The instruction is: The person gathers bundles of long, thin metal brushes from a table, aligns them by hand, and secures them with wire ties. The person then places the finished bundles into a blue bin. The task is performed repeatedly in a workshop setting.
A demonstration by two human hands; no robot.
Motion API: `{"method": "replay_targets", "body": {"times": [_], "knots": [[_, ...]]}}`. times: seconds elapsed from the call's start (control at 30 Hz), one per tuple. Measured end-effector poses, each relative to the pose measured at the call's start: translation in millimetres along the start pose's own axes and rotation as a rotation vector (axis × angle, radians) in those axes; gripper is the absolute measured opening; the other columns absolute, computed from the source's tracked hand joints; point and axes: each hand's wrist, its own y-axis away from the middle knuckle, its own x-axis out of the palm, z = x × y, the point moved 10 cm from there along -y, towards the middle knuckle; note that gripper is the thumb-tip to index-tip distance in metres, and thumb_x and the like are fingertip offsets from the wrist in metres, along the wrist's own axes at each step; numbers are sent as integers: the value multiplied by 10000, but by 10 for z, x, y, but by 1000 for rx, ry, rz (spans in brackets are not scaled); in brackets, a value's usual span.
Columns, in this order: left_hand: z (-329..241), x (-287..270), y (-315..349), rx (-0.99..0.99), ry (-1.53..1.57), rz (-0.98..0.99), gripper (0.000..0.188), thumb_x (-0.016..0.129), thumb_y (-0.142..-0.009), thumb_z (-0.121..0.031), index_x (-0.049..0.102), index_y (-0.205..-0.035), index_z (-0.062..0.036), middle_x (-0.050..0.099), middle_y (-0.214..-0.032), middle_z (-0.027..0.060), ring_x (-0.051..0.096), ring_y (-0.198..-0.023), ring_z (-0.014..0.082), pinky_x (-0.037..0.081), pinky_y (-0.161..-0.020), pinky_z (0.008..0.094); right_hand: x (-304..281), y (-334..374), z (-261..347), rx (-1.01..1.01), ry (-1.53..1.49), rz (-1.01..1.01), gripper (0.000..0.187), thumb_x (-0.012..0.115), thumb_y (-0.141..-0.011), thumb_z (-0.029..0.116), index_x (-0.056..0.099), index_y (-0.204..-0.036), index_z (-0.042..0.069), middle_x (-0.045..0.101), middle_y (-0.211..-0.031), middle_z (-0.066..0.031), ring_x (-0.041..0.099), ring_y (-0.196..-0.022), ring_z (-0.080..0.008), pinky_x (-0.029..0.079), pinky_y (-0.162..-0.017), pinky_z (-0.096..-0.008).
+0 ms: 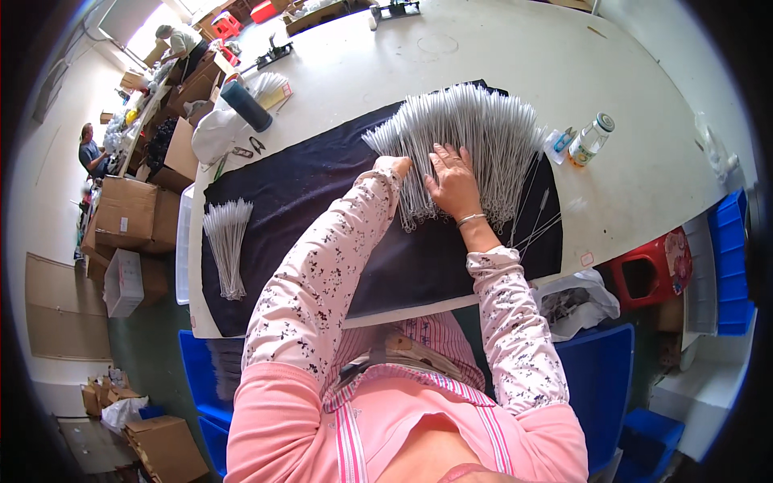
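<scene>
A wide heap of thin wire straw brushes [491,133] with white bristle ends and looped wire ends lies on a dark cloth [322,181]. Spread across the middle of the heap, my right hand [455,183] rests with its fingers apart. At the heap's left edge is my left hand [394,166], its fingers curled in against the brushes; what they grip is hidden. A smaller bundle of brushes [229,245] lies apart on the left of the cloth. A few loose brushes [541,219] lie to the right of the heap.
On the white table [644,153] stand a clear bottle [592,138] at right and a dark cylinder [246,106] at left, near small snips [241,152]. A red stool [651,270] and blue bins [731,266] are at right. Cardboard boxes [127,211] and two people are at left.
</scene>
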Motion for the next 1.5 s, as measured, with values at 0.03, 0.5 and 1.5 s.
{"method": "replay_targets", "body": {"times": [0.03,0.5,1.5], "knots": [[-96,59,69,4,94,12,436,663,-809,-369,646,-1084,-32,664,-879,129,655,-747,251,527,-644,374,-4,11,-44,5,10,-1,431,588,-820,244,599,-1179,7,528,-1323,-132,442,-1276,-274,205,-1129,-435],[-209,433,-311,8,714,206,270,676,-746,-218,656,-952,-45,636,-856,119,602,-735,228,479,-635,373,-72,-8,-15,-23,-64,-97,399,529,-767,136,629,-1115,-34,580,-1243,-168,499,-1214,-308,261,-1103,-460],[-89,619,-103,-95,1250,164,133,670,-717,-91,601,-822,-48,621,-775,95,610,-698,277,522,-695,421,-150,26,-84,6,-27,-58,303,566,-797,209,687,-1054,105,522,-1313,-130,447,-1240,-287,233,-1098,-497]]}}
